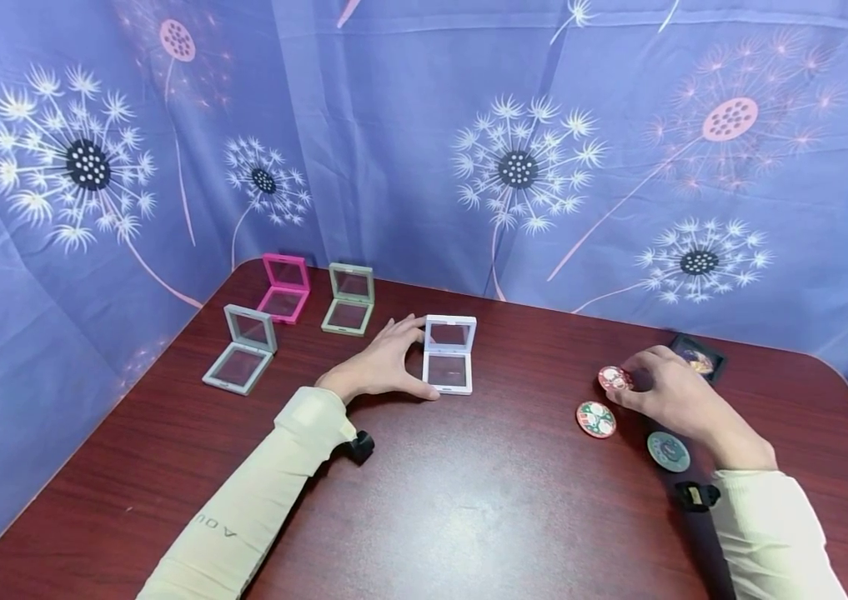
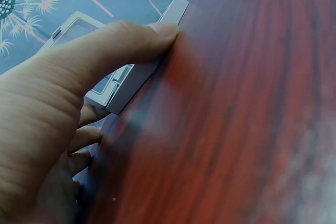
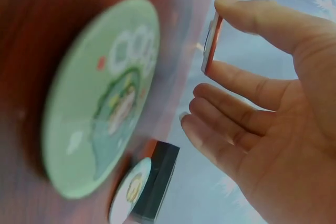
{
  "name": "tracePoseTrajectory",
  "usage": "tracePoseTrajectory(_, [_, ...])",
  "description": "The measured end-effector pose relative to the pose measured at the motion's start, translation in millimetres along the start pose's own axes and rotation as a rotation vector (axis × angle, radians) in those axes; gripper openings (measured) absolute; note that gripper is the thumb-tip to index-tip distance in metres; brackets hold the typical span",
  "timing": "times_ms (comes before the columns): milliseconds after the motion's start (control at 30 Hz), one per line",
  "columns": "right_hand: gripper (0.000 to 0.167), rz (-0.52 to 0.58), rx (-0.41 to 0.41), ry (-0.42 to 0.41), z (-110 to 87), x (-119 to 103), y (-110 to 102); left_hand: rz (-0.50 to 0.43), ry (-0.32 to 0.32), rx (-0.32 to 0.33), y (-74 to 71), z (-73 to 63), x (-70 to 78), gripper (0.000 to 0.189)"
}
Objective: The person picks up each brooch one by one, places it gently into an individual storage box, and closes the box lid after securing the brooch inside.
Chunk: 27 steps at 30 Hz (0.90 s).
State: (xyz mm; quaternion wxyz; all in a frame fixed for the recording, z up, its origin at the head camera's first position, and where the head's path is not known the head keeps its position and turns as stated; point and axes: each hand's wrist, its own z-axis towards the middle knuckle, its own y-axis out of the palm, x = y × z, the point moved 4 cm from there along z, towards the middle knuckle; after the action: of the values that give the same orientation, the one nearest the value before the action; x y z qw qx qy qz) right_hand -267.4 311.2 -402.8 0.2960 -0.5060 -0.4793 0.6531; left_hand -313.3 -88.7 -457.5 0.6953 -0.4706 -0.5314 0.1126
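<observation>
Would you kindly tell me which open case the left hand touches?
The white case, rightmost of the four; the grey, pink and green ones are untouched.

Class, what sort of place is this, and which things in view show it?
Likely an indoor tabletop workspace, perhaps arranged for filming. Signs: a wood-grained table, a creased blue dandelion-print cloth behind it, and small open frames and round discs spread out on top.

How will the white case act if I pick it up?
The white case is probably stiff, judging by its straight edges, and light, being thin. Its raised half might swing, since it stands up from the flat half. Its square shape looks unlikely to roll.
</observation>
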Motion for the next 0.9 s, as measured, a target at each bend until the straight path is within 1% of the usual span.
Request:
tracePoseTrajectory(367, [0.047,0.011,0.020,-0.050,7.6,-22,4,0.007,0.010,0.000,3.5,1.8,6.4,0.082])
tracePoseTrajectory(667, [0.044,0.021,0.034,-0.104,17.1,-40,9,0.012,0.015,0.008,5.6,4.4,5.9,0.084])
tracePoseTrajectory(900, [0.042,0.031,0.018,-0.097,22.2,-51,13,0.013,0.010,0.012,8.0,5.6,9.4,0.086])
